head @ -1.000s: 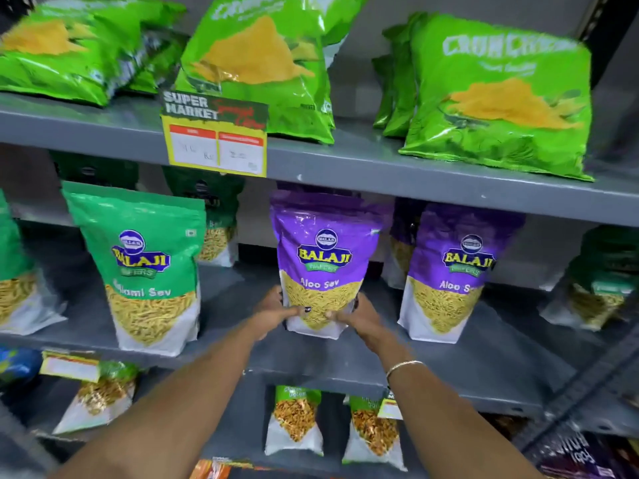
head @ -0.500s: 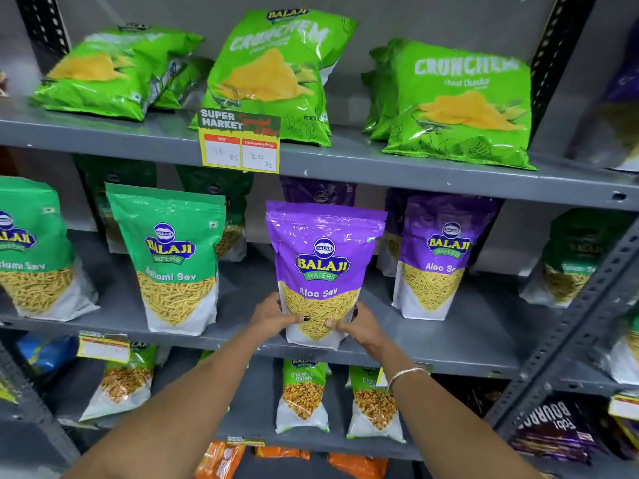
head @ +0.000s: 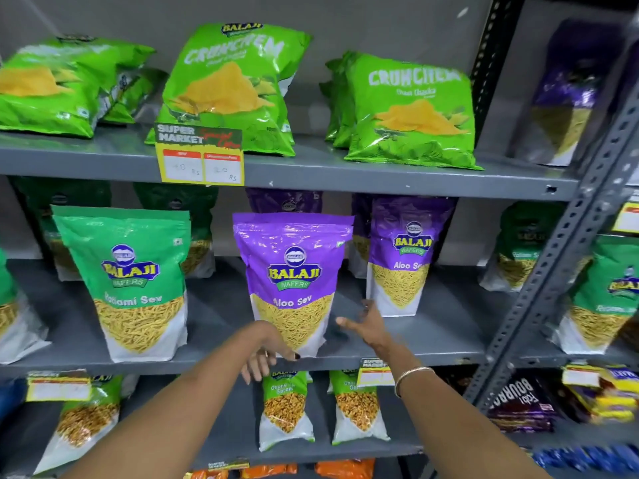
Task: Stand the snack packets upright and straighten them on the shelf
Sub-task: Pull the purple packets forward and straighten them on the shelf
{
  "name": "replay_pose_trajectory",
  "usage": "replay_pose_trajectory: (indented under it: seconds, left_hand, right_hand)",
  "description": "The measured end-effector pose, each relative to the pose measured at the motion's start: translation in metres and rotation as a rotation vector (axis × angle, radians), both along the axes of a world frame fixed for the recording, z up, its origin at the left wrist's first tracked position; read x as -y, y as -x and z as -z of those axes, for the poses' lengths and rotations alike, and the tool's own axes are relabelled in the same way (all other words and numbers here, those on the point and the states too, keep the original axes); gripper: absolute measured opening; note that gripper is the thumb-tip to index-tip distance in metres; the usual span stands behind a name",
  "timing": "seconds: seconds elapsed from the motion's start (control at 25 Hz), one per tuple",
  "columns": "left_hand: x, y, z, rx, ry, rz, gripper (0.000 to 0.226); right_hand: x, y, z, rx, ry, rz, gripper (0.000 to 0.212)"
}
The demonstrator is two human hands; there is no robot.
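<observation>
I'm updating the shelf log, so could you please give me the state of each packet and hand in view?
Front Aloo Sev packet: upright, facing front, released.
Second Aloo Sev packet: upright, set further back.
Ratlami Sev packet: upright, slightly tilted.
Left Crunchem bag: lying flat.
Left hand: open, empty.
Right hand: open, empty.

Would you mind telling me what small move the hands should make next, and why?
Probably reach the right hand to the second purple Aloo Sev packet. The front purple Aloo Sev packet stands upright and square at the shelf edge, with both hands open beside it, the left hand low, while the second sits further back.
</observation>
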State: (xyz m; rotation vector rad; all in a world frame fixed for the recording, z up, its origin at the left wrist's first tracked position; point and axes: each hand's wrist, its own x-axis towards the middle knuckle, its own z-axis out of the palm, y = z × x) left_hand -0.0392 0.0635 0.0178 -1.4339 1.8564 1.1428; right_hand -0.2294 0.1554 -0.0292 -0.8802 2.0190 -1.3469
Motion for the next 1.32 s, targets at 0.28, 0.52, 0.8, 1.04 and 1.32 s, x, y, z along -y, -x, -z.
replay_pose_trajectory:
  seconds: [0.28, 0.52, 0.8, 1.04, 1.32]
  left_hand:
    - [-0.042, 0.148, -0.005, -0.557, 0.105, -0.086, 0.081]
    - [-0.021, 0.244, 0.019, -0.976, 0.302, -0.453, 0.080]
    - [-0.030, 0.245, 0.038, -0.951, 0.392, -0.564, 0.063]
    - [-0.069, 0.217, 0.031, -0.909, 0.434, -0.481, 0.046]
    - [-0.087, 0.203, 0.027, -0.740, 0.520, -0.355, 0.067]
  right_hand:
    - [-0.040, 0.144, -0.012, -0.112, -0.015, 0.266, 0.080]
    - [-0.007, 0.219, 0.013, 0.348, 0.146, -0.055, 0.105]
    - [-0.012, 0.221, 0.024, 0.297, 0.124, -0.090, 0.073]
    - [-0.052, 0.204, 0.032, 0.201, 0.104, -0.092, 0.091]
    - [-0.090, 0.177, 0.006, 0.142, 0.057, -0.074, 0.074]
